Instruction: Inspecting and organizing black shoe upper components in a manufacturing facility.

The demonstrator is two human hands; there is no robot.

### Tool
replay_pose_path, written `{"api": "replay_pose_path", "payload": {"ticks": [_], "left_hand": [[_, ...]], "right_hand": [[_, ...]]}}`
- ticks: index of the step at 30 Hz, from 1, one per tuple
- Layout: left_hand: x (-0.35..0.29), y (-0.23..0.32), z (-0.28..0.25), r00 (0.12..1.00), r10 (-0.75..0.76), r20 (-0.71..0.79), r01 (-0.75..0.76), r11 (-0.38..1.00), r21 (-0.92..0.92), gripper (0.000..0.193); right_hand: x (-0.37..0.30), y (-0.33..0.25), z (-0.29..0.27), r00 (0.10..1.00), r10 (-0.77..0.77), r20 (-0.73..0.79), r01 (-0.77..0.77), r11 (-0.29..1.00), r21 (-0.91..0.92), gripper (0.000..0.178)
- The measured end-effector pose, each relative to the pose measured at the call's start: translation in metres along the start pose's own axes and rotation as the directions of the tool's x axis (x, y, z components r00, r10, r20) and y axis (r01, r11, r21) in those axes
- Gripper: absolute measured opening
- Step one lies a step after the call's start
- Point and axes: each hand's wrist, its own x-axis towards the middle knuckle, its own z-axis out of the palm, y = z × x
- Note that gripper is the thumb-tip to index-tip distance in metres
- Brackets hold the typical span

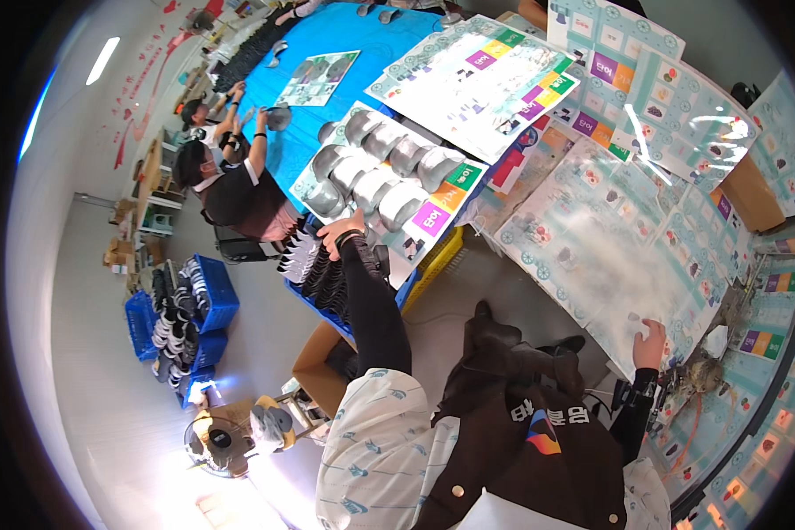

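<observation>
My left hand point(340, 232) reaches to the near corner of a printed board point(399, 243), over a blue crate packed with dark and grey curved pieces point(325, 283). Its fingers bend down among the pieces; what they grip is hidden. Rows of shiny grey curved pieces point(380, 187), shaped like cap brims, lie on that board just beyond. On the right, my right hand point(651, 344) is low over a worn printed table covering point(583, 274), fingers apart and apparently holding nothing. A small greyish bit point(634, 316) lies by its fingertips.
Two co-workers point(238, 190) sit along the blue-covered table point(362, 53) at the far left. Blue crates of stacked curved pieces point(181, 322) stand on the floor. A yellow crate point(433, 265) and a cardboard box point(321, 362) are near my left arm. Printed boards point(680, 115) lean at the right.
</observation>
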Motion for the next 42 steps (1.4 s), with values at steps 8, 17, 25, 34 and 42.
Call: {"api": "replay_pose_path", "payload": {"ticks": [8, 17, 25, 34, 42], "left_hand": [[0.030, -0.012, 0.015, 0.989, 0.138, 0.060, -0.131, 0.986, -0.103, 0.148], [0.035, -0.165, 0.081, 0.847, 0.382, 0.371, 0.169, 0.468, -0.868, 0.043], [0.002, -0.178, 0.128, 0.700, 0.526, 0.483, 0.443, 0.209, -0.872, 0.023], [-0.017, -0.145, 0.127, 0.703, 0.610, 0.366, 0.463, -0.002, -0.886, 0.032], [-0.010, -0.141, 0.137, 0.726, 0.580, 0.369, 0.452, 0.003, -0.892, 0.032]], "right_hand": [[-0.001, -0.146, 0.023, 0.988, -0.148, 0.054, 0.144, 0.987, 0.066, 0.032], [0.037, -0.201, 0.044, 0.937, -0.323, 0.135, 0.307, 0.943, 0.126, 0.030], [0.094, -0.280, 0.087, 0.804, -0.568, 0.173, 0.510, 0.810, 0.288, 0.028], [0.103, -0.283, 0.119, 0.741, -0.621, 0.257, 0.523, 0.773, 0.359, 0.028], [0.109, -0.262, 0.118, 0.722, -0.599, 0.345, 0.478, 0.793, 0.377, 0.025]]}}
